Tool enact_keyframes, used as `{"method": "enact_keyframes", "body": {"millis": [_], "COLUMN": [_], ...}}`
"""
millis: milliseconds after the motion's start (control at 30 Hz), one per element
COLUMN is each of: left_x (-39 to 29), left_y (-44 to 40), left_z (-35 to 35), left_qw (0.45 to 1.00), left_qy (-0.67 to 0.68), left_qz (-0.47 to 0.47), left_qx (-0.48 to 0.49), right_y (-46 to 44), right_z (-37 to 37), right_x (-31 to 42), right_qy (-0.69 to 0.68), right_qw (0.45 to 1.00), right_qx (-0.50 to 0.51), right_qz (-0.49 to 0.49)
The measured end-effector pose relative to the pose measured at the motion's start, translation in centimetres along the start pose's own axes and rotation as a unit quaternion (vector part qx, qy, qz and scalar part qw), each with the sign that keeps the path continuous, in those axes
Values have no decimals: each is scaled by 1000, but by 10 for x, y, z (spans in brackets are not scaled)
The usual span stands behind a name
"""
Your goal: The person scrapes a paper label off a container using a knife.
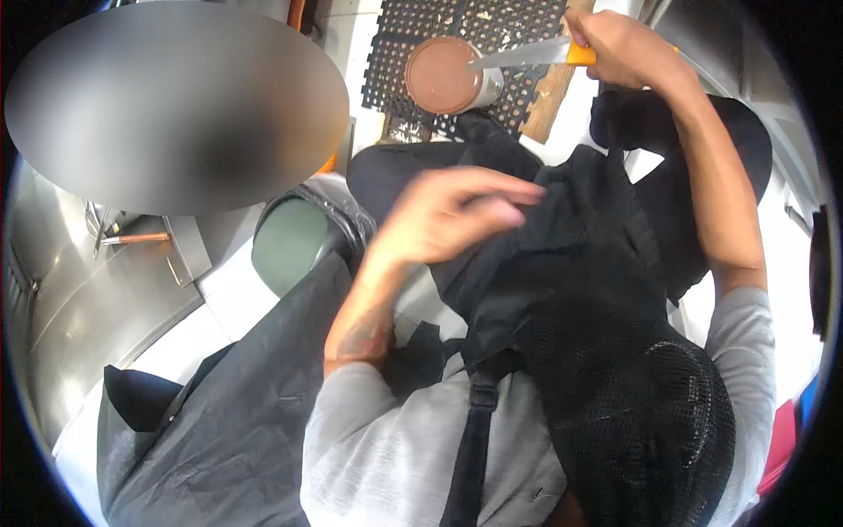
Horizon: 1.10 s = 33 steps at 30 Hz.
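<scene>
My right hand (615, 48) is wrapped round the yellow handle of a knife (536, 54) at the upper right. The blade points left, and its tip overlaps the edge of a round brown lid (443, 75) on a pale tub; whether they touch I cannot tell. Over my dark-clothed lap hangs my left hand (465, 206), slightly blurred, thumb and fingers apart, with nothing between them. A black apron (562, 281) covers my front and thighs.
Under the tub lies a black perforated mat (399, 35) with pale scraps. A green round lid or bin (290, 246) stands left of my knee, beside steel surfaces (105, 299). A blurred oval hides the upper left. Dark sheeting (237, 395) spreads at lower left.
</scene>
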<state>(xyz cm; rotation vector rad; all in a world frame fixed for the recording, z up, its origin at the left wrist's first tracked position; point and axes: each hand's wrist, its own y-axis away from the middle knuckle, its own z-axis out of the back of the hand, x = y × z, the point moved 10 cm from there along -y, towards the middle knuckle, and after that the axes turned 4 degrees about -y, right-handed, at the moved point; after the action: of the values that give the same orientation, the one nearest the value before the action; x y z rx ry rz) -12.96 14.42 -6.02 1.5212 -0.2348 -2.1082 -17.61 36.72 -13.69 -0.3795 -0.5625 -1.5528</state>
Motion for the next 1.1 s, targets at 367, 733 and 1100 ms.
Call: {"method": "enact_keyframes", "body": {"millis": [367,733,1100], "left_x": [-62,-116,-157], "left_y": [-17,-37,-49], "left_z": [-160,-190,-202], "left_qw": [835,645,602], "left_qy": [449,693,719], "left_qz": [-97,-7,-83], "left_qx": [302,323,338], "right_y": [9,19,9], "right_z": [-11,11,-10], "right_x": [6,36,15], "right_qy": [44,47,47], "right_qw": [987,993,983], "right_qx": [107,55,131], "right_qz": [-115,-90,-120]}}
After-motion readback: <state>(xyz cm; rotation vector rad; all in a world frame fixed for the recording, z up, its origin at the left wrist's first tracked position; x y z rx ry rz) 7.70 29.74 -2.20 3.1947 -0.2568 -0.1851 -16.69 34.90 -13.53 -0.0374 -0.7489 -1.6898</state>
